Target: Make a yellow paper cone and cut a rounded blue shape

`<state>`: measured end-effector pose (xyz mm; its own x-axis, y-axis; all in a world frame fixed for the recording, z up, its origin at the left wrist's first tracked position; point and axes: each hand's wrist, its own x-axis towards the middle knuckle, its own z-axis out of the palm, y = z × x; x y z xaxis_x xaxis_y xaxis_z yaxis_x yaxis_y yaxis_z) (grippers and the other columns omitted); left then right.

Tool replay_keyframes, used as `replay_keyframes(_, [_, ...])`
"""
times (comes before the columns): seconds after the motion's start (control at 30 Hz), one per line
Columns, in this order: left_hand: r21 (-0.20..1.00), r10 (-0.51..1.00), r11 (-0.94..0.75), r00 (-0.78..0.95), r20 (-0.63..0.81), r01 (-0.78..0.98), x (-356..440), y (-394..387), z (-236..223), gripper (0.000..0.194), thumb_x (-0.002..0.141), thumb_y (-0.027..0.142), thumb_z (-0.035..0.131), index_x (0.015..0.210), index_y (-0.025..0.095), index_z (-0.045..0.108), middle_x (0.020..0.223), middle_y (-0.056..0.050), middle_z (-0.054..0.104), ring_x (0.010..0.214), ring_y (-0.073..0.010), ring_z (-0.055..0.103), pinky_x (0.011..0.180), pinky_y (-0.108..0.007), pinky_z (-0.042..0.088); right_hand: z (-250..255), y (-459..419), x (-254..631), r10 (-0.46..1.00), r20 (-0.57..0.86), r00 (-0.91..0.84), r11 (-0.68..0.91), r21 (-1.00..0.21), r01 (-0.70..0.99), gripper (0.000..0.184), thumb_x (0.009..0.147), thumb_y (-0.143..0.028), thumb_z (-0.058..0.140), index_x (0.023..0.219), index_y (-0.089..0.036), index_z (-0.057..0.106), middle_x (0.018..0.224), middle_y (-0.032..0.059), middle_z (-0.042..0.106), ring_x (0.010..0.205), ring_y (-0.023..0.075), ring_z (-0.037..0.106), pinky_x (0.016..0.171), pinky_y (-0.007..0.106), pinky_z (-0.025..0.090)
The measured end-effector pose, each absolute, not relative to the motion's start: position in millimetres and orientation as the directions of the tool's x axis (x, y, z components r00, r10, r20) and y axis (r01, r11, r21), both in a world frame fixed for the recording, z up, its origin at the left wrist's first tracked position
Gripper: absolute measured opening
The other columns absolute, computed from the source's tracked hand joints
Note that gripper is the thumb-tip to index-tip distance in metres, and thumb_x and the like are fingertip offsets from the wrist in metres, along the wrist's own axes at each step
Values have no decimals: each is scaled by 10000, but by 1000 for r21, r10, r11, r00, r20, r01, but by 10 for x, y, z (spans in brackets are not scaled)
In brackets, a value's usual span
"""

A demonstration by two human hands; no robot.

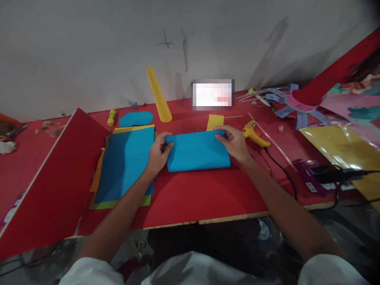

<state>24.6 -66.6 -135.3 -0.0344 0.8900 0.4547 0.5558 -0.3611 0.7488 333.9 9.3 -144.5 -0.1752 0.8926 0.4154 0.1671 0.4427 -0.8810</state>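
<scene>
A blue sheet of paper point(198, 152) is bent over on itself above the red table, its lower edge a rounded curve. My left hand point(159, 153) pinches its upper left corner between thumb and fingers. At the upper right corner, my right hand point(233, 143) grips the same sheet, thumb in front. Just behind the right hand lies a small yellow paper piece point(215, 121) with a thin stick beside it. Close to the right hand rests a yellow glue gun point(255, 135). Left of my left hand is a stack of coloured paper point(126, 162), blue on top.
A yellow paper cone point(159, 95) leans near the wall by blue cut-outs point(135, 118) and a glue stick point(111, 117). A red board point(59, 178) stands at left. A purple power strip point(314, 178) with black cords sits right. The table's front edge point(231, 219) is close to me.
</scene>
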Motion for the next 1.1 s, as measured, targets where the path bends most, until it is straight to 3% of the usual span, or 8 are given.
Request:
replay_keyframes(0.23, [822,913,-340,-50,406,457,256,-675,-1336,200,1037,368,627,1190,239,635,933,-29,659,841,-169,645,743,-279,511,-1418,75,3340,902,398,-168,425,-887,178,199,919,-379,745,1061,-253,803,1044,55,823,918,237,754,796,374,575])
replay_keyframes(0.5, [824,908,-328,-87,410,462,255,-678,-1324,226,1015,384,667,1191,248,625,850,8,579,746,-145,578,678,-270,446,-1412,79,3327,903,403,-148,426,-886,183,186,903,-368,751,1041,-255,804,1036,55,826,911,236,753,789,372,570])
replay_keyframes(1.1, [818,897,-341,-99,431,463,247,-657,-1351,225,972,343,697,1165,249,633,832,9,556,736,-143,558,678,-276,458,-1444,96,3348,899,407,-160,433,-877,208,197,913,-388,750,1052,-255,796,1032,54,816,904,230,743,805,378,587])
